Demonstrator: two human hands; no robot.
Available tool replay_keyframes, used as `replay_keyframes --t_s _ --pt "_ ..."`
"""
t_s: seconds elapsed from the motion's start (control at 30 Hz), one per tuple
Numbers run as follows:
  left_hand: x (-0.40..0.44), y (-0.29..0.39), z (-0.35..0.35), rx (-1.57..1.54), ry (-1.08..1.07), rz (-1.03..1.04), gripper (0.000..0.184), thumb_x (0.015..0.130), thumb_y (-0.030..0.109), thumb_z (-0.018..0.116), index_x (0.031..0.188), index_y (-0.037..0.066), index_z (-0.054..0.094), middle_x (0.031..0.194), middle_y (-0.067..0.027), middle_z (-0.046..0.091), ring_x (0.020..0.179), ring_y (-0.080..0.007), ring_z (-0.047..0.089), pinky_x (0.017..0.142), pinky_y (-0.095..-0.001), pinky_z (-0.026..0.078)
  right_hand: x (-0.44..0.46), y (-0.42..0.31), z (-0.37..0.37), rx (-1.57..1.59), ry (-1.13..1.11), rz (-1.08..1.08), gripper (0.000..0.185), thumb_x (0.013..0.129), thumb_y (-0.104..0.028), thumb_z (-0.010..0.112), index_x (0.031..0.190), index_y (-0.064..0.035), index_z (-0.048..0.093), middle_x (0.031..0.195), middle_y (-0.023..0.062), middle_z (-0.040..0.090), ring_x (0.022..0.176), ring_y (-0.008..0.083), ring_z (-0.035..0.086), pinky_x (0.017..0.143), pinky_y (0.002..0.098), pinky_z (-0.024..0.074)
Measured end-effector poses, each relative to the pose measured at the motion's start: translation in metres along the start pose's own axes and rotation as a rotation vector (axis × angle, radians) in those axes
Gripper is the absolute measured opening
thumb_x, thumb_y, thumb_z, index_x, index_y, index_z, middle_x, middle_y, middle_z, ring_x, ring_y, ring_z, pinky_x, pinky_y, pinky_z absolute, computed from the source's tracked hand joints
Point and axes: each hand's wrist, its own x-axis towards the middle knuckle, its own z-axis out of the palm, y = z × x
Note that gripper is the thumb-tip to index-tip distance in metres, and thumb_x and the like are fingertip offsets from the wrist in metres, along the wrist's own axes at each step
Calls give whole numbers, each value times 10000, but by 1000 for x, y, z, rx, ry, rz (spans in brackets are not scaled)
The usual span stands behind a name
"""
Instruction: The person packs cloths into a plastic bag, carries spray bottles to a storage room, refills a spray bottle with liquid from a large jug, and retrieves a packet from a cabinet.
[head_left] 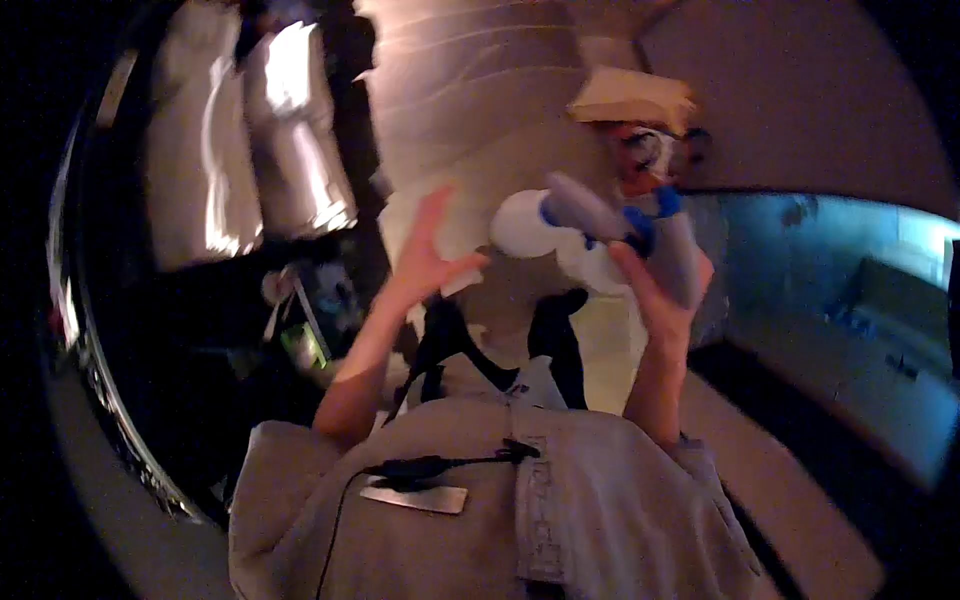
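My left hand point(432, 258) is raised in front of me with thumb and fingers spread, and nothing is in it. On the other side, my right hand point(668, 285) is closed on a pale grey, elongated thing with blue parts point(592, 210). It is blurred, and I cannot make out its kind; one part leans left while another lies along the hand. Below and left of it are a white round object point(522, 226) and a second pale one point(582, 262), partly behind the held thing.
Shiny, pale wrapped bundles point(200, 140) lie on the dark left side, above small items and a bright green patch point(303, 345). A tan box-like thing point(635, 97) stands ahead right, near blurred red and dark items. A bluish-lit glass panel point(830, 270) is at right.
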Motion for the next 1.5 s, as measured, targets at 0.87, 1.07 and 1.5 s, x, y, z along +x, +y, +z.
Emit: replay_keyframes --t_s 0.87,1.07,1.5 --pt "278 439 701 -214 -823 422 453 639 239 701 973 -4 513 940 -159 571 857 -258 550 745 -305 420 58 296 -652 304 1315 244 510 675 -155 672 1130 -19 483 748 29 547 683 108 510 641 235 408" --pt "339 527 870 -250 -764 568 473 618 292 707 924 -17 519 888 -200 555 834 -306 542 737 -358 417 61 381 -756 235 1612 297 450 678 -156 671 1078 -19 517 741 30 555 668 114 512 629 239 410" --pt "478 701 1183 -182 -861 369 492 648 212 716 1046 23 497 997 -102 534 949 -207 487 821 -329 389 184 621 -1052 154 1529 652 261 678 -257 699 781 -49 579 711 20 568 639 121 534 585 262 429"
